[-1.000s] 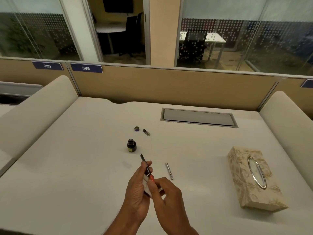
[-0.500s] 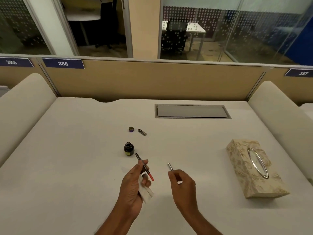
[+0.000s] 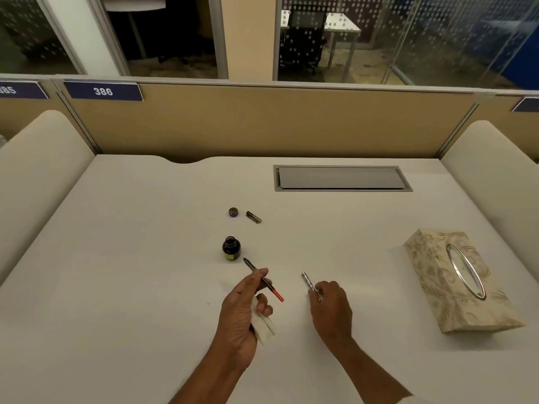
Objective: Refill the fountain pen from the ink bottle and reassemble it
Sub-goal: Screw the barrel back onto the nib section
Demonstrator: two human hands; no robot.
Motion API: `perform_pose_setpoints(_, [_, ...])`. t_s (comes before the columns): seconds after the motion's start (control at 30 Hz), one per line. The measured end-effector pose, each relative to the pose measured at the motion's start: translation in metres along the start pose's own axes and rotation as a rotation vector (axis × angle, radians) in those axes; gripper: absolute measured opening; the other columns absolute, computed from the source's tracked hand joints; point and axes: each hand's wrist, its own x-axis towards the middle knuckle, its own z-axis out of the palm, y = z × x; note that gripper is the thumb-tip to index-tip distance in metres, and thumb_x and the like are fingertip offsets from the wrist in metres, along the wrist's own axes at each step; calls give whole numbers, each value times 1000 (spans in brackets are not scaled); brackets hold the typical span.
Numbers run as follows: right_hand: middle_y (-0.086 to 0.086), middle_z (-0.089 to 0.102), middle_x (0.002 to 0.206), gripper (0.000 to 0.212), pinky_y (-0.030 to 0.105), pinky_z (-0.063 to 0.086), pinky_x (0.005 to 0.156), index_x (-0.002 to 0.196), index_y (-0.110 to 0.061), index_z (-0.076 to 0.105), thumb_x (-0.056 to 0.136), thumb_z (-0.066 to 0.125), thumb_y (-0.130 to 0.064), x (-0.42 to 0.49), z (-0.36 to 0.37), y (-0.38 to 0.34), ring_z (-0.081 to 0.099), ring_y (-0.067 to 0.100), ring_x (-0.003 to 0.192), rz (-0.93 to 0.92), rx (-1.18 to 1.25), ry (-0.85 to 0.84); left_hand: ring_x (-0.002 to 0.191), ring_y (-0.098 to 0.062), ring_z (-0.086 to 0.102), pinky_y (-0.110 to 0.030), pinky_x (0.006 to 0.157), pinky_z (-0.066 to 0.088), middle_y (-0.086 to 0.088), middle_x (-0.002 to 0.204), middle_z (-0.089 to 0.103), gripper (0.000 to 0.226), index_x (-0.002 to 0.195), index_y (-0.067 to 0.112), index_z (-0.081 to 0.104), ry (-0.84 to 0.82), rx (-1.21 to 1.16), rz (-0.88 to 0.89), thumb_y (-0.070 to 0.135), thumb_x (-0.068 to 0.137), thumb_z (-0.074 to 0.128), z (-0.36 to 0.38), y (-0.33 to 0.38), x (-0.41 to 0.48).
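Note:
My left hand (image 3: 243,309) pinches the pen's inner section (image 3: 264,279), nib pointing up-left toward the ink bottle, its red end toward me. A folded white tissue (image 3: 264,323) is tucked under the same hand's lower fingers. The open dark ink bottle (image 3: 231,248) stands upright just beyond the nib. My right hand (image 3: 331,306) grips the near end of the silver pen barrel (image 3: 308,282), which lies on the white desk (image 3: 131,287). The bottle cap (image 3: 233,212) and the dark pen cap (image 3: 253,217) lie farther back.
A patterned tissue box (image 3: 455,284) sits at the right. A grey cable hatch (image 3: 341,178) is set into the desk at the back. A tan partition (image 3: 277,123) closes the far edge, with padded dividers on both sides.
My right hand let go of the pen section, moved right and took hold of the silver barrel on the desk. My left hand kept the section and tissue.

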Motion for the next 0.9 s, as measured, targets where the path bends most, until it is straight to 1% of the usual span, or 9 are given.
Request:
perform_pose_setpoints(0.1, [-1, 57, 84, 8, 39, 50, 66, 83, -16, 59, 89, 63, -18, 3, 2, -1, 54, 25, 85, -13, -13, -14, 51, -13, 34, -24, 44, 36, -6, 85, 71, 15, 97, 7, 81, 8, -2, 2, 12, 89, 70, -2, 0, 0])
perform_pose_setpoints(0.2, [-1, 57, 85, 6, 39, 50, 66, 84, -15, 59, 89, 62, -15, 6, 5, -1, 53, 25, 85, -26, -18, -21, 51, -13, 35, -24, 45, 36, -7, 90, 72, 15, 98, 7, 81, 13, -5, 2, 10, 92, 68, -2, -1, 0])
perform_pose_setpoints(0.33, [0, 58, 85, 5, 39, 50, 67, 85, -16, 61, 89, 62, -11, 9, 7, 0, 53, 25, 85, -31, -18, -19, 51, -13, 35, -24, 45, 37, -7, 93, 74, 15, 97, 8, 82, 19, 4, 5, 10, 92, 68, -1, -4, 0])
perform_pose_setpoints(0.5, [-1, 58, 80, 9, 40, 50, 64, 84, -17, 61, 88, 62, -9, 10, 6, 1, 54, 25, 76, -51, 10, 15, 51, -13, 36, -24, 44, 40, -9, 97, 75, 17, 103, 6, 80, 31, 25, 18, 11, 91, 70, 2, -8, 1])
perform_pose_setpoints(0.6, [-4, 57, 81, 12, 36, 52, 62, 87, -19, 64, 89, 64, -7, 5, -1, -1, 57, 18, 70, -66, 141, 16, 51, -14, 35, -24, 45, 40, -8, 96, 78, 17, 102, 7, 80, 29, 50, 34, 13, 89, 72, 4, -6, -1])
perform_pose_setpoints(0.63, [-5, 57, 82, 13, 34, 53, 63, 88, -20, 65, 89, 64, -6, 2, -5, -2, 58, 14, 71, -75, 201, 9, 52, -14, 35, -24, 45, 40, -7, 96, 78, 17, 100, 8, 80, 23, 60, 39, 14, 87, 73, 6, -5, -2])
perform_pose_setpoints(0.7, [-6, 61, 85, 17, 29, 54, 67, 91, -20, 66, 89, 66, -3, -4, -17, -9, 61, 13, 76, -101, 324, -9, 53, -15, 35, -24, 46, 39, -7, 97, 80, 16, 97, 9, 80, 16, 77, 47, 16, 84, 74, 9, -3, -3])
perform_pose_setpoints(0.8, [-5, 65, 88, 20, 27, 56, 72, 94, -18, 69, 88, 68, 1, -17, -39, -23, 64, 13, 82, -135, 467, -17, 55, -15, 35, -24, 46, 40, -11, 104, 80, 18, 105, 8, 78, 16, 77, 57, 15, 91, 71, 12, 0, -4])
perform_pose_setpoints(0.9, [-5, 69, 88, 21, 25, 57, 72, 92, -20, 70, 87, 69, 1, -30, -65, -36, 68, 15, 81, -103, 576, -27, 53, -14, 36, -23, 45, 41, -12, 109, 79, 23, 114, 7, 75, 14, 70, 77, 15, 94, 67, 14, 3, -5])
